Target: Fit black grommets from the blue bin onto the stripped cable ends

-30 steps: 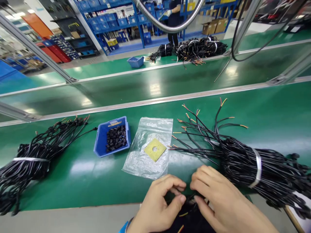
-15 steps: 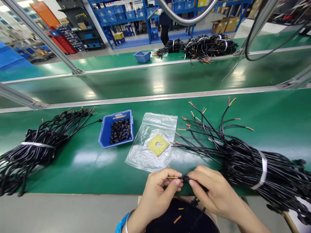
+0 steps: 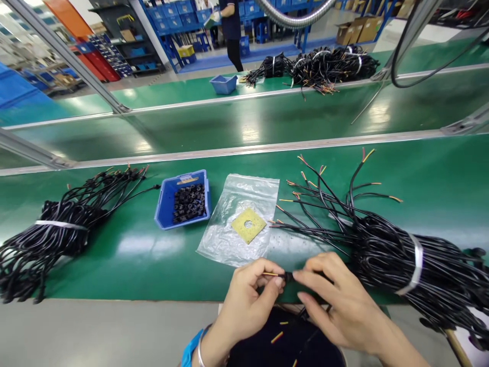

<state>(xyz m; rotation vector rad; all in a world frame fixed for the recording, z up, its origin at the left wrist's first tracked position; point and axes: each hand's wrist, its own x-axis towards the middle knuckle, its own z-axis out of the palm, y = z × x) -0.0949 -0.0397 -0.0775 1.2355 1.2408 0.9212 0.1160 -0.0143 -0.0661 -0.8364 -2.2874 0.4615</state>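
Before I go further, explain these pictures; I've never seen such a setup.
No robot here: a person works bare-handed, filmed from a camera on their head, looking forward and down. The left hand pinches a black cable end with a yellow-orange wire; the right hand is beside it, thumb and forefinger apart. On the green workbench are a blue bin of small black parts and a clear zip bag with a yellow square pad on or inside it, with a strapped black cable bundle at left and another at right.

A metal hose [image 3: 295, 20] hangs above; beyond, cardboard boxes [image 3: 357, 31], seemingly open, stand near blue shelving [image 3: 167, 51].
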